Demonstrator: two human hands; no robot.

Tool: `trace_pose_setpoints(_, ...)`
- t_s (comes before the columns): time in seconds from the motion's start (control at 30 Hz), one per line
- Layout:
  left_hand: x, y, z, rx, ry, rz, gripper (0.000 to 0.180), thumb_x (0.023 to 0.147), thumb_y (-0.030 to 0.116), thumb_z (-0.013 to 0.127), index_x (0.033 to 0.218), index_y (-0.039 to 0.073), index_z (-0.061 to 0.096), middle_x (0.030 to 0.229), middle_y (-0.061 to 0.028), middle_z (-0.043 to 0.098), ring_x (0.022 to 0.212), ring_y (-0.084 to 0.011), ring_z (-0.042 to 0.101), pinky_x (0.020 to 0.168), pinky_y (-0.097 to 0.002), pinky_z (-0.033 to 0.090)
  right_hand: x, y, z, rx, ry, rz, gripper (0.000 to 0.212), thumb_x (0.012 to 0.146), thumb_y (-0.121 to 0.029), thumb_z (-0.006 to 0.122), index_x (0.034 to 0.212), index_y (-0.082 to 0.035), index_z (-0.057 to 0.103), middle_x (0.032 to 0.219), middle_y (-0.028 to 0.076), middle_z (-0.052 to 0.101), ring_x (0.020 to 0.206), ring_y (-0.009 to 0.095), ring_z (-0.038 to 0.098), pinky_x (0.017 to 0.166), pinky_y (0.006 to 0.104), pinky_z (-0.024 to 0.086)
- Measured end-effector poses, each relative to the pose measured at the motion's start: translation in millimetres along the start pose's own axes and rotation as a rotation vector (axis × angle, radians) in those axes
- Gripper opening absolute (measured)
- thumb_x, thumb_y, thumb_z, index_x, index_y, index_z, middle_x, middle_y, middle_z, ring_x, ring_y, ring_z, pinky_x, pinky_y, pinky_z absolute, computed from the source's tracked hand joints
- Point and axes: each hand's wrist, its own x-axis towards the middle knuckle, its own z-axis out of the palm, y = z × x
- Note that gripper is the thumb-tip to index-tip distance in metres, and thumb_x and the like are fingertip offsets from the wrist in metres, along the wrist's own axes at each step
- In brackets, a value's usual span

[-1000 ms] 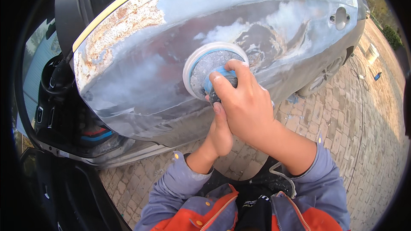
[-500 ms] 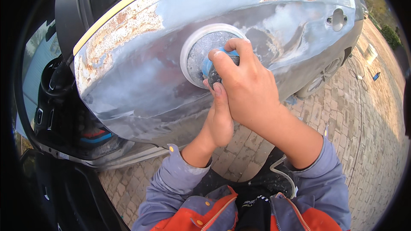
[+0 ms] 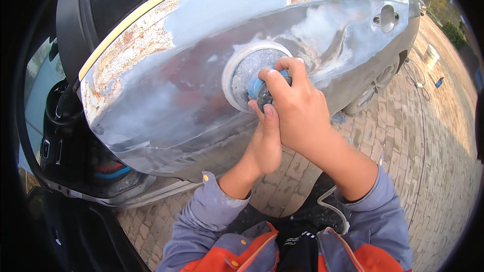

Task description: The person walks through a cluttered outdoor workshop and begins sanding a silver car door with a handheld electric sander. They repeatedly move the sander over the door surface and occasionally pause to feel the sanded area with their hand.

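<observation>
A disc sander (image 3: 243,70) with a wide, dusty pad and a blue-and-black body rests against the car door (image 3: 161,116). My right hand (image 3: 301,105) wraps its fingers over the sander's body from above. Below it, my left hand (image 3: 265,146) is closed at the lower side of the body, its thumb and fingertips against it and its palm close to the right wrist. The door is patchy with grey-blue filler, dark and reddish areas, and rusty, whitish bare spots along its upper edge.
Yellow tape (image 3: 136,12) lines the door's window edge. A door handle (image 3: 387,18) and a wheel (image 3: 375,88) lie to the right. At left the car interior shows a steering wheel (image 3: 52,102). A cable (image 3: 423,136) crosses the paving bricks (image 3: 388,136); a pale bucket (image 3: 431,56) stands far right.
Both hands have shifted the sander to the right and slightly down across the door. The view has turned a little, so the door appears further left. My grip looks the same.
</observation>
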Motion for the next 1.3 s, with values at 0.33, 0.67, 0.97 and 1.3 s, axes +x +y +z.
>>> trace_pose_setpoints(0.33,21,9,12,-0.03,-0.051,-0.028,0.094,0.115,0.065,0.003,0.166,-0.008,0.033,0.164,-0.0221,0.049,0.155,-0.0325,0.046,0.127,-0.0423,0.039,7,18,-15,-0.01,0.018,0.017,0.049,0.087,-0.013,0.082,0.131,-0.01,0.061,0.13,0.023,0.055,0.097,0.045,0.074,0.073,0.051,0.062)
trace_pose_setpoints(0.67,23,18,1,0.031,-0.033,-0.002,0.094,0.115,0.065,0.002,0.165,-0.008,0.034,0.164,-0.0212,0.048,0.155,-0.0316,0.046,0.126,-0.0421,0.038,19,14,-11,-0.005,0.038,-0.004,0.048,0.086,-0.014,0.083,0.128,-0.009,0.06,0.129,0.024,0.055,0.099,0.045,0.073,0.071,0.0501,0.063)
trace_pose_setpoints(0.97,20,26,2,0.042,0.012,0.041,0.096,0.114,0.067,0.002,0.163,-0.008,0.037,0.159,-0.0208,0.053,0.151,-0.0312,0.05,0.125,-0.0406,0.04,21,8,-8,-0.014,-0.041,0.0,0.048,0.085,-0.01,0.081,0.128,-0.008,0.06,0.129,0.024,0.055,0.1,0.044,0.073,0.071,0.0501,0.064)
trace_pose_setpoints(1.3,5,-41,2,0.028,-0.056,0.02,0.094,0.115,0.064,-0.002,0.166,-0.007,0.033,0.165,-0.0191,0.047,0.156,-0.0297,0.044,0.127,-0.0411,0.037,-22,27,11,-0.036,0.066,0.049,0.05,0.083,-0.02,0.085,0.128,-0.01,0.064,0.131,0.02,0.058,0.097,0.041,0.074,0.068,0.0472,0.064)
